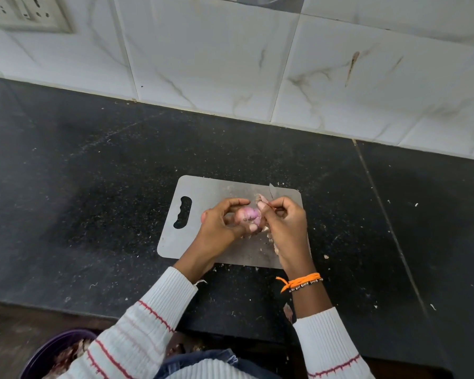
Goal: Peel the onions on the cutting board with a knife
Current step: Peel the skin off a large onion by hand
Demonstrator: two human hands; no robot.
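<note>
A small pinkish-purple onion (249,215) is held just above the grey cutting board (203,192), in the curled fingers of my left hand (222,224). My right hand (286,221) grips a knife (272,190); its thin blade points up and away past the onion. The thumb of that hand pinches a strip of pale skin (263,199) against the blade at the onion's right side. Loose peel lies on the board under my right hand, partly hidden.
The board lies on a black speckled counter (93,187) strewn with bits of peel. A white tiled wall (230,64) runs behind, with a socket plate (25,12) at top left. A purple bowl (60,351) holding peels sits below the counter edge, lower left.
</note>
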